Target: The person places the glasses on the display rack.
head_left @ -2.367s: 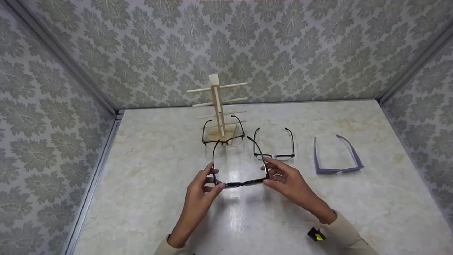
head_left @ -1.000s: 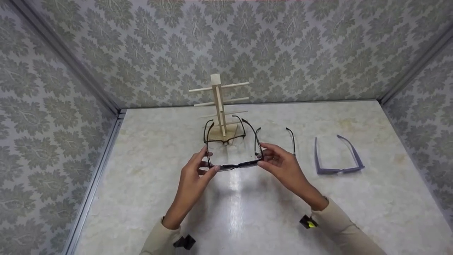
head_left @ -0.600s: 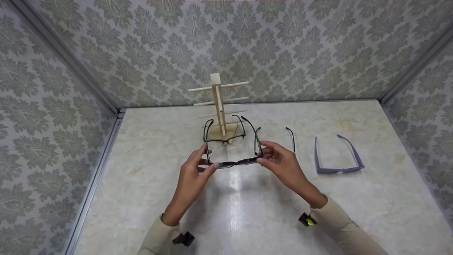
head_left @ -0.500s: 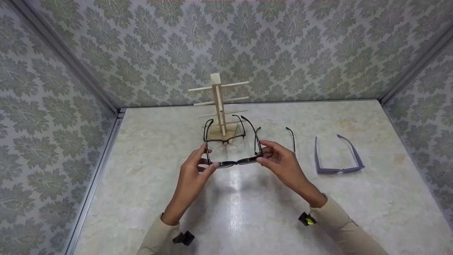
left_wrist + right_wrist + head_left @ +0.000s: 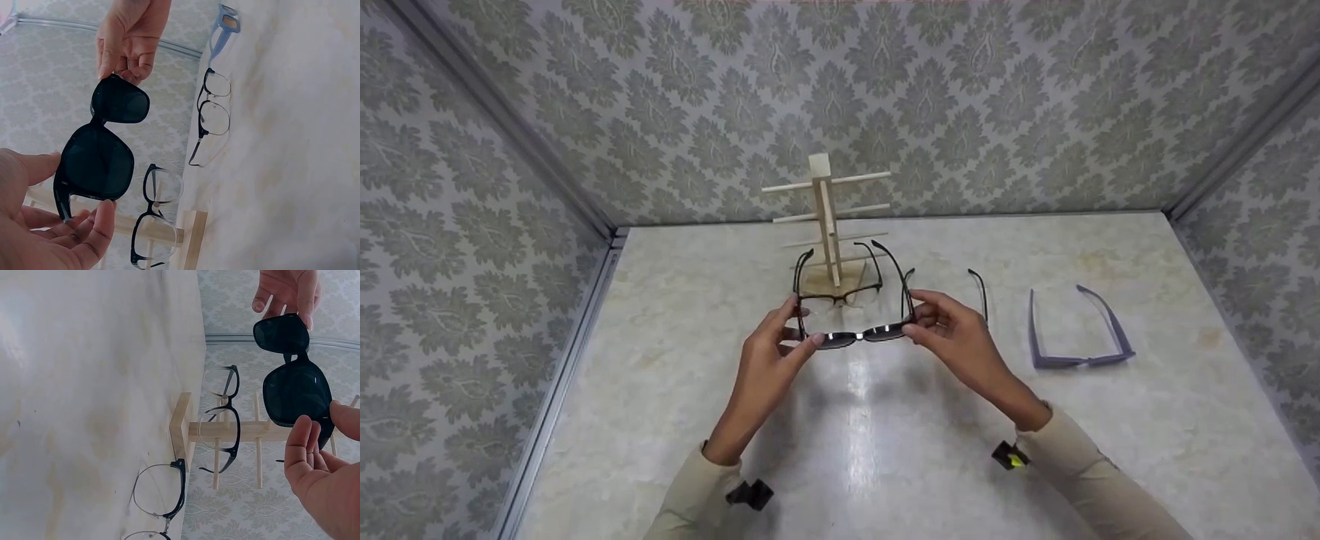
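Black sunglasses (image 5: 840,341) with dark lenses are held up above the table, temples pointing away toward the wooden stand (image 5: 823,202). My left hand (image 5: 769,360) pinches the left hinge corner between thumb and fingers. At the opposite corner, my right hand (image 5: 964,345) grips the frame the same way. Both wrist views show the sunglasses (image 5: 98,163) (image 5: 298,394) between the two hands, lenses unfolded side by side. Behind them, black-rimmed clear glasses (image 5: 235,430) sit on the stand's lowest peg, in front of its post. The pegs higher up carry nothing.
Right of the stand, a second pair of clear glasses (image 5: 201,134) rests on the table (image 5: 1110,450), partly hidden by my right hand in the head view. Purple-framed glasses (image 5: 1119,341) lie farther right, temples open. Patterned wall panels (image 5: 877,97) enclose the back and sides.
Both hands have carried the sunglasses away from me, closer to the stand and slightly left. The lenses have tilted so that their dark faces show more. The other glasses have stayed put.
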`<action>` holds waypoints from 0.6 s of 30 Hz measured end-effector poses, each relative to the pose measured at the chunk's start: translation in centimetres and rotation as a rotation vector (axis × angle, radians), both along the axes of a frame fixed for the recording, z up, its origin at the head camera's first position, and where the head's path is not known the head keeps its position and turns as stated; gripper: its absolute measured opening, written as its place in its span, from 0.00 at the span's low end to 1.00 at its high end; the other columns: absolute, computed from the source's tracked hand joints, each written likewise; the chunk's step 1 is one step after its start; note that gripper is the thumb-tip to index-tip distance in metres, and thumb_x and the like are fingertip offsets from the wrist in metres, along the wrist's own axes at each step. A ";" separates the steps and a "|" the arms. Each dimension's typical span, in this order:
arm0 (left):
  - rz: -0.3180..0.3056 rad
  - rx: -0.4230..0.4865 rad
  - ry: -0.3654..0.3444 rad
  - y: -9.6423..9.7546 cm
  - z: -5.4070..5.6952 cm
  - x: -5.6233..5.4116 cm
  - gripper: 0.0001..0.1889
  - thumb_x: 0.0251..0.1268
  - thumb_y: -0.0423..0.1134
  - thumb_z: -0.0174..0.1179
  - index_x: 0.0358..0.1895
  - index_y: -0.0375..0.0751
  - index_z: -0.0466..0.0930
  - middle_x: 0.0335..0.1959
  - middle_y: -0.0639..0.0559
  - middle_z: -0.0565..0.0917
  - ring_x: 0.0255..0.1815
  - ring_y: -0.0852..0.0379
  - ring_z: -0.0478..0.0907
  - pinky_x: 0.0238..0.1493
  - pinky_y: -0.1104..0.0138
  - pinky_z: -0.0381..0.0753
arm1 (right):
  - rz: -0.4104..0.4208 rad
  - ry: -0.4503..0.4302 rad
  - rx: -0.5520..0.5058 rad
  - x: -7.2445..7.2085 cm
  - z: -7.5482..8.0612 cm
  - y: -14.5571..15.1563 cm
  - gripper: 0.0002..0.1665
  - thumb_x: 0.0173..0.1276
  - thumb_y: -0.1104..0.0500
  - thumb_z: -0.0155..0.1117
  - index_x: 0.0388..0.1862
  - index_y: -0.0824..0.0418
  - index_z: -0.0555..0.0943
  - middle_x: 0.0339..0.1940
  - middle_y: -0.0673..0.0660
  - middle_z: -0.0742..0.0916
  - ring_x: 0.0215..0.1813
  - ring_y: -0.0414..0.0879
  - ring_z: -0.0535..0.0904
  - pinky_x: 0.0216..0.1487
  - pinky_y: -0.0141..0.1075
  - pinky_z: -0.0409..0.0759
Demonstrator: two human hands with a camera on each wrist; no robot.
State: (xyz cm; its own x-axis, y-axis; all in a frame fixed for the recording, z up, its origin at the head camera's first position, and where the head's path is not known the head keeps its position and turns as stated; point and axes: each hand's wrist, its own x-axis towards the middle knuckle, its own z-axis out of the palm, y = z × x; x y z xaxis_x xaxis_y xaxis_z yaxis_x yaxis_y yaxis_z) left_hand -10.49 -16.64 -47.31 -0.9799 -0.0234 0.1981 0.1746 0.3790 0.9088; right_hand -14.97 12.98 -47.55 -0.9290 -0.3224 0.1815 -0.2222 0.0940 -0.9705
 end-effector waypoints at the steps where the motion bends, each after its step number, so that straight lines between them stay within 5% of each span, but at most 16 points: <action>1: 0.000 0.005 -0.001 0.0 0.0 -0.1 0.39 0.75 0.34 0.74 0.83 0.30 0.67 0.65 0.43 0.85 0.51 0.50 0.89 0.50 0.64 0.89 | 0.002 -0.001 -0.001 -0.1 0.1 0.0 0.34 0.75 0.69 0.75 0.78 0.69 0.77 0.52 0.65 0.89 0.50 0.51 0.87 0.50 0.37 0.89; 18: 0.017 0.033 -0.030 -0.4 0.4 -1.2 0.38 0.75 0.35 0.74 0.84 0.34 0.68 0.67 0.41 0.84 0.51 0.50 0.88 0.49 0.59 0.90 | -0.007 0.016 -0.007 -1.1 0.4 -0.7 0.33 0.75 0.70 0.74 0.77 0.71 0.78 0.51 0.65 0.89 0.49 0.48 0.87 0.49 0.36 0.90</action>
State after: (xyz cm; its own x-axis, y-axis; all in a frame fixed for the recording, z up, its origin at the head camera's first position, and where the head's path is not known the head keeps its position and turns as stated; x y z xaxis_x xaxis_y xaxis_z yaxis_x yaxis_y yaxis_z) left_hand -11.72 -17.04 -46.94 -0.9848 -0.0459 0.1676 0.1411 0.3518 0.9254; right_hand -16.11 12.33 -47.14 -0.9283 -0.3142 0.1990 -0.2374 0.0887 -0.9674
